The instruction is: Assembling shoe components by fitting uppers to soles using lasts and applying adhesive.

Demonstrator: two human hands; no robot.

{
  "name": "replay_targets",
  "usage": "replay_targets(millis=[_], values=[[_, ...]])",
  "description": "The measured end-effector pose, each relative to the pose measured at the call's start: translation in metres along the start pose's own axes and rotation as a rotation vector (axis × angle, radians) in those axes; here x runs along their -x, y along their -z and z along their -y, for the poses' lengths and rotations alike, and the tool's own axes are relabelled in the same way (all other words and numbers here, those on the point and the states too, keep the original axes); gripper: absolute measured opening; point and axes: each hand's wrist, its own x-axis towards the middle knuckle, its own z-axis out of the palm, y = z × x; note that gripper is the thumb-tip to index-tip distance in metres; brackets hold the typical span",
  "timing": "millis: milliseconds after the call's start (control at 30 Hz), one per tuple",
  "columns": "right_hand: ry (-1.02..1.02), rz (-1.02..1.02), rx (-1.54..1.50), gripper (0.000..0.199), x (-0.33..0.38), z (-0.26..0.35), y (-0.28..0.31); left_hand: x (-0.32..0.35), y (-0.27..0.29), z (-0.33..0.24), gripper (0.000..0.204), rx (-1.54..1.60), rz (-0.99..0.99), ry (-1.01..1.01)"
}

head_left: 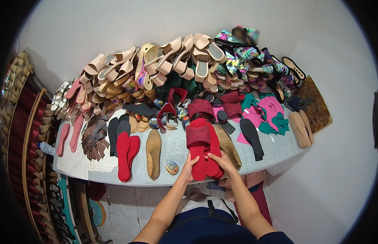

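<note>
The left hand (191, 166) is closed around the near part of a red slipper (200, 160), thumb on the upper face and fingers mostly hidden beneath. The right hand (222, 162) is closed on the red soles (214, 152) directly alongside, its thumb laid across their upper face (the exact finger position underneath cannot be determined). Both items are held at the near edge of the table (176, 142), right of its middle. The slipper's long axis runs nearly straight away from the person: toe and wide strap (198, 136) at the far end, narrower heel toward the body. The soles lie nearly parallel, heel ends also toward the body. A wooden shoe last (227, 145) lies just right of the soles, partly behind the right hand.
</note>
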Motion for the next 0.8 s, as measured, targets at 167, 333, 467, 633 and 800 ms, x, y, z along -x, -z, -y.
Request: replay_targets(millis=[167,333,467,633,800], values=[[0.414,-0.615,1.217,0.063,0.009,0.010,-0.030,0.017,0.006,-0.014,0.041,-0.032,-0.086,-0.074],[0.244,-0.074,-0.123,0.051,-0.007,0.033,-0.062,0.046,0.008,-0.030,0.042,-0.010,-0.058,-0.117],[-0.089,0.293,-0.538,0.045,-0.039,0.042,-0.081,0.062,0.012,-0.047,0.041,-0.007,-0.040,-0.043],[-0.130,0.301,-0.339,0.036,-0.060,0.052,-0.103,0.069,0.034,-0.073,0.041,-0.068,-0.060,0.057],[0.048,0.210,-0.379,0.023,-0.103,0.055,-0.131,0.048,0.035,-0.106,0.037,-0.302,-0.155,0.120]])
